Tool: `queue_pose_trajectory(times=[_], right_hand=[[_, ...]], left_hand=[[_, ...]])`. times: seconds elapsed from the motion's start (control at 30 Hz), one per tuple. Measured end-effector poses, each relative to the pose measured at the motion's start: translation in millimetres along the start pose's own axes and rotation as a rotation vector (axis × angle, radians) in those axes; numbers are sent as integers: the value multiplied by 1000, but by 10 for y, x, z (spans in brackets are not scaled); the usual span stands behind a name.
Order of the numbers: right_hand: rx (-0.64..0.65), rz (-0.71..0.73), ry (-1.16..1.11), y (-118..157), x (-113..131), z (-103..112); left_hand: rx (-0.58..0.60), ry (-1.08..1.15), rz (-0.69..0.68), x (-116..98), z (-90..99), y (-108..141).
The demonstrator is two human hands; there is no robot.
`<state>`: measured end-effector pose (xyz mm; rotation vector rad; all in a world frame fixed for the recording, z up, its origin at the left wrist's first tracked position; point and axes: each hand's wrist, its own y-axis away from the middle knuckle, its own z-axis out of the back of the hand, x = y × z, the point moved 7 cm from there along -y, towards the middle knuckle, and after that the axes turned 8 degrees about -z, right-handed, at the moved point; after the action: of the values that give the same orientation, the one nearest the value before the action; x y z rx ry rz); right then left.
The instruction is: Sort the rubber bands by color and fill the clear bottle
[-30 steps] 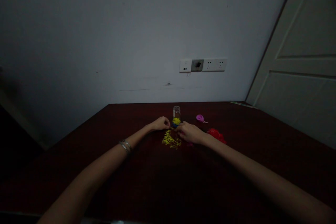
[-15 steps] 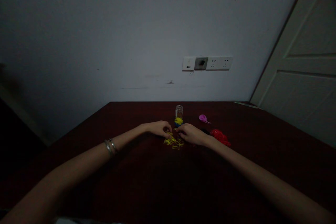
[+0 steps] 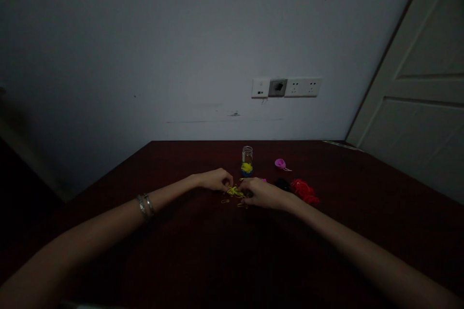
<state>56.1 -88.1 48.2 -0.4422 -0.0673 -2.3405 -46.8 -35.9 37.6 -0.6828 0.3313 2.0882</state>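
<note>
A small pile of yellow rubber bands (image 3: pixel 235 191) lies on the dark red table, with a few loose loops in front of it. My left hand (image 3: pixel 217 179) is at the pile's left edge, its fingertips pinched together on some of the bands. From the right, my right hand (image 3: pixel 264 194) reaches to the pile. Its thumb and fingers are apart, touching the bands' right side. Just behind stands an upright glass jar (image 3: pixel 247 157), uncapped, with yellow bands above a blue layer at its bottom.
A pink funnel-shaped piece (image 3: pixel 280 163) lies right of the jar. A red bundle of bands (image 3: pixel 305 190) and a black clump (image 3: pixel 282 184) sit beyond my right wrist. Something pink (image 3: pixel 264 180) peeks out behind my right hand. The wall with sockets (image 3: pixel 286 88) borders the table (image 3: pixel 195 241).
My left hand has shifted slightly left and its fingertips have closed. My right hand has moved a little toward me. The yellow pile is more bunched, with the pink and black bits more exposed.
</note>
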Motion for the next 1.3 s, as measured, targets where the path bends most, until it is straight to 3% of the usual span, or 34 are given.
queue_pose_trajectory(times=[0.17, 0.43, 0.63, 0.77, 0.9, 1.07, 1.3], right_hand=[[-86, 19, -71, 26, -59, 117], [-414, -174, -230, 139, -586, 537], [-496, -265, -263, 85, -830, 533], [-486, -265, -308, -22, -871, 493], [-521, -249, -379, -100, -875, 500], [-523, -222, -421, -139, -886, 448], [-508, -230, -411, -131, -931, 394]], left_hand=[[75, -96, 1, 29, -4, -6], [1, -141, 22, 105, 248, -8], [-132, -133, -15, 30, 661, -90], [-228, -124, -31, -111, 993, -224], [-277, -142, -65, -274, 1192, -413], [-221, -161, -101, -381, 1180, -670], [-159, -259, -116, -359, 1065, -884]])
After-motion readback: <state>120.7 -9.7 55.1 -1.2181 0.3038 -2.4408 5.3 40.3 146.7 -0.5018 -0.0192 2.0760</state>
